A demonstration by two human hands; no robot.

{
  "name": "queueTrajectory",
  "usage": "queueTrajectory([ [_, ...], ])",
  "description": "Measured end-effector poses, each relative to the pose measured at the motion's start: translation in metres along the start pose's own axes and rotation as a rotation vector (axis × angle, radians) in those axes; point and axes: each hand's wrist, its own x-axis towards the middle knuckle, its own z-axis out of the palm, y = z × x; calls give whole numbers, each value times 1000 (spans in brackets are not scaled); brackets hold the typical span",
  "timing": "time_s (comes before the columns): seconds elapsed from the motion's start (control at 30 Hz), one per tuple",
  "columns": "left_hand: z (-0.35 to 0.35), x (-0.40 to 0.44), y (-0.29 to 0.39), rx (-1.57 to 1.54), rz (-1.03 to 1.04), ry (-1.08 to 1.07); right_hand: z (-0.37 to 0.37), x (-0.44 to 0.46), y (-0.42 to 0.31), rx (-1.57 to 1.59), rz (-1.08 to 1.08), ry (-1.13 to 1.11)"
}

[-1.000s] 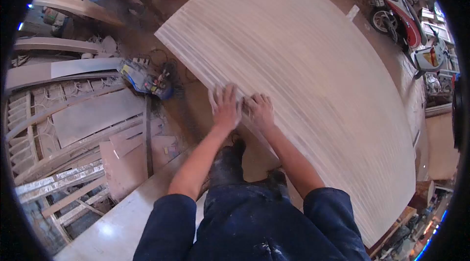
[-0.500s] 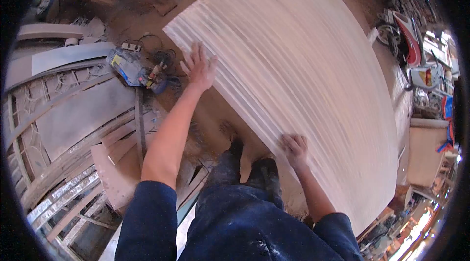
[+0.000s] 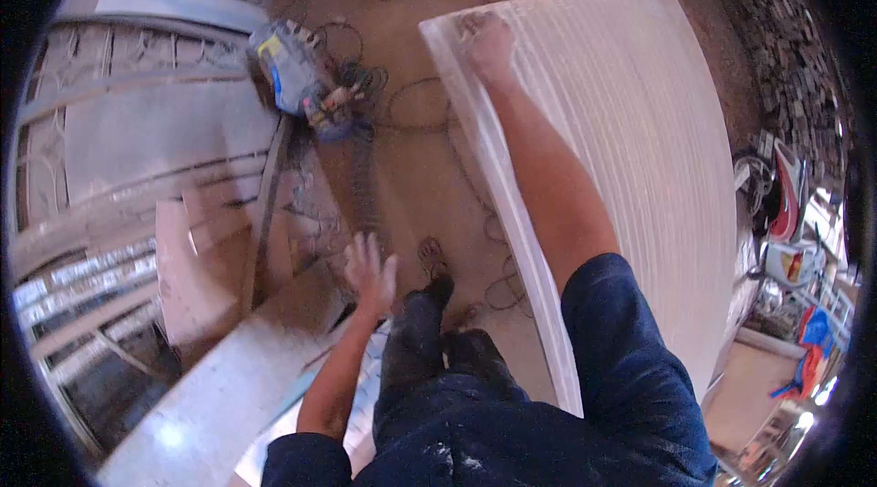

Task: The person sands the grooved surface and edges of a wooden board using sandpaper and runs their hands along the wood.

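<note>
A large pale wooden panel (image 3: 630, 121) with streaky grain and light dust fills the right half of the view. My right hand (image 3: 491, 47) is on its far left corner, fingers curled down against the surface and blurred. Something dark shows at the fingertips, but I cannot make out what it is. My left hand (image 3: 368, 275) is off the panel, held in the air over the floor to the left. Its fingers are spread and nothing is in them.
A blue and yellow air compressor (image 3: 290, 76) stands on the dusty floor (image 3: 411, 176), with a hose (image 3: 416, 112) trailing toward the panel. Metal grilles and boards (image 3: 155, 135) lie at left. A red and white motorbike (image 3: 786, 195) and stacked wood (image 3: 776, 67) are at right.
My right hand has swept from the panel's near edge to its far left corner. My left hand has left the panel and dropped back toward my body. The view has turned.
</note>
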Motion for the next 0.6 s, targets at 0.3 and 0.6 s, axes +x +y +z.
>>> queueTrajectory([
  [0.3,58,-254,-203,-134,-677,-440,-131,-216,57,-50,10,-143],
  [0.6,66,-249,-108,-210,-293,-147,-333,-539,86,-83,215,-194],
])
